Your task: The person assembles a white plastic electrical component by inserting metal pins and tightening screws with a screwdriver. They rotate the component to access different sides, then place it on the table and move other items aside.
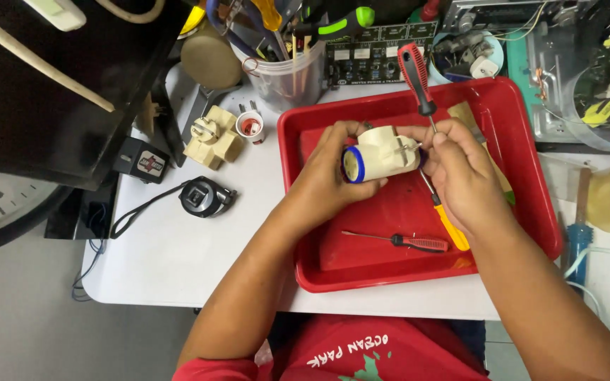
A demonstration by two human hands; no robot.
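Note:
Over the red tray (531, 176), both my hands hold a cream plastic fitting (383, 152) with a blue ring at its left end. My left hand (330, 180) grips its left side from below. My right hand (460, 173) pinches its right end, fingers around small metal parts there. A red-and-black-handled screwdriver (414, 74) stands up behind the fitting, its shaft running down by my right fingers. A yellow-handled screwdriver (450, 222) lies in the tray under my right hand. A thin red-handled screwdriver (404, 242) rests near the tray's front.
On the white table left of the tray lie a cream plug part (213, 137), a small white and red cap (250, 127), a black tape measure (205, 196) and a small black box (142, 161). A clear cup of tools (287, 70) stands behind. Electronics clutter the back right.

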